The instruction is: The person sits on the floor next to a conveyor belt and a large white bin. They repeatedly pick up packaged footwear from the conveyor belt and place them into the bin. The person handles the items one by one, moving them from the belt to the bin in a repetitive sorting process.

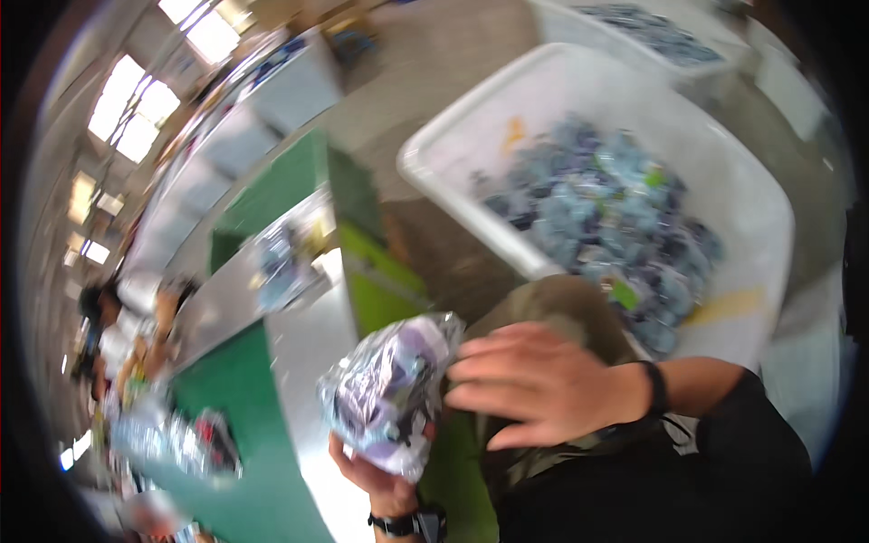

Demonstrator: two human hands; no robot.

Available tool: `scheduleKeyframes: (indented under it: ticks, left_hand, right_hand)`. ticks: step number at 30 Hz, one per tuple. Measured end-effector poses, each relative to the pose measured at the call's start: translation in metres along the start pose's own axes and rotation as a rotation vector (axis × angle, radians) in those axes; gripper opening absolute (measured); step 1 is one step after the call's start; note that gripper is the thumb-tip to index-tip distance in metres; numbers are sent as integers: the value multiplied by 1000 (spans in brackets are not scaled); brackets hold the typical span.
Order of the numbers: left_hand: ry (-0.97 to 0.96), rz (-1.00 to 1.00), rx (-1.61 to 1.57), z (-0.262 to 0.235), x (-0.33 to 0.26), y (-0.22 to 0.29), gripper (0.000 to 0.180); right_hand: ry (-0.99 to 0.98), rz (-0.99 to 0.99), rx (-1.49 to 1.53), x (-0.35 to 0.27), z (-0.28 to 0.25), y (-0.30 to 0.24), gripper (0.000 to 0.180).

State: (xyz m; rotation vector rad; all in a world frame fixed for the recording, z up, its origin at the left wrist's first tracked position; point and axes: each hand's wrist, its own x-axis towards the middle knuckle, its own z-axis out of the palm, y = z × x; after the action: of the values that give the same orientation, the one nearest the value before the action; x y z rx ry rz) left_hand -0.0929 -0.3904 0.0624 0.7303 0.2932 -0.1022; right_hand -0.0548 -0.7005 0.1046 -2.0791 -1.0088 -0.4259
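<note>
A clear plastic bag packed with purple and light-blue soft items rests in my left hand. The fingers hold it from below, over the edge of the metal-rimmed work line; what exactly is inside cannot be made out. Beside the bag's right side is my right hand, its fingers stretched out and slightly blurred, holding nothing. Whether its fingertips touch the plastic is unclear. To the right, a large white tub contains a heap of blue and purple items, some with bright green pieces among them.
A green belt with a metal border runs along the left, carrying clear-bagged goods. Another bagged bundle lies on the metal end. Several people sit at far left. A second white tub stands behind the first.
</note>
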Motion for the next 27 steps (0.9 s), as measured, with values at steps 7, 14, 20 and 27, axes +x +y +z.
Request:
scheduleKeyframes:
  ticks: [7,14,20,27]
  left_hand:
    - [-30,117,404,61,-16,-66,59]
    - [-304,-138,302,82,21,-65,58]
    - [-73,-181,420,31,28,-54,49]
    - [0,-230,526,-6,21,-41,44]
  right_hand:
    - [231,-153,-140,5,-3,-3,39]
    - [371,-33,-398,-38,-93,42,50]
    - [115,518,-679,-124,-158,80,58]
    - [-215,1070,-520,-258,-193,117,56]
